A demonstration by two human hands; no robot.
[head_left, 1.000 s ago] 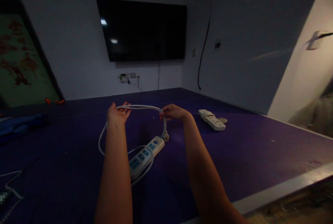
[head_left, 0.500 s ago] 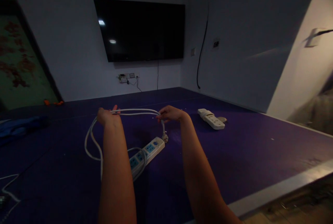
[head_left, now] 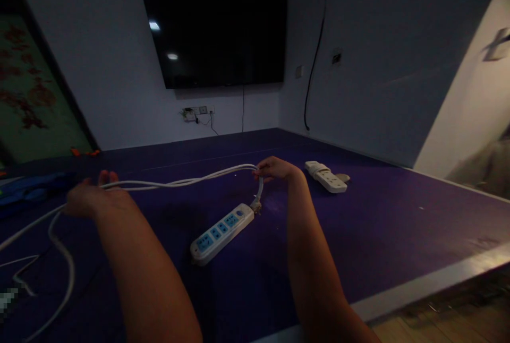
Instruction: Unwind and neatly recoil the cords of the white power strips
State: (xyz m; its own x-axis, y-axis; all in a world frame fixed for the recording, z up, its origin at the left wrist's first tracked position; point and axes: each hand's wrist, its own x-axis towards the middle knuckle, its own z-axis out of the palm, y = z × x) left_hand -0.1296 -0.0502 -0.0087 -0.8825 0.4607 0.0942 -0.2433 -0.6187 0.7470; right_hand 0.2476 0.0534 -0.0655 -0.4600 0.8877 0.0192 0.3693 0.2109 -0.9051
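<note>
A white power strip (head_left: 221, 234) with blue socket faces lies slantwise on the purple surface between my forearms. Its white power cord (head_left: 187, 180) is stretched as a doubled length between my hands. My right hand (head_left: 274, 168) pinches the cord just above the far end of the strip. Out to the left, my left hand (head_left: 93, 194) is closed round the doubled cord, some fingertips raised. Past it the cord hangs in a loose loop, and one run leaves the left edge of the view.
A second white power strip (head_left: 325, 177), its cord wrapped round it, lies to the right. Blue cloth (head_left: 35, 186) sits at the far left, a thin white cable (head_left: 26, 274) nearer. A television (head_left: 219, 37) hangs on the wall; a black cable (head_left: 314, 67) dangles beside it.
My left hand has moved left along with the cord, drawing the doubled length out longer. The cord loop that lay over the power strip is off it. My right hand stays nearly in place.
</note>
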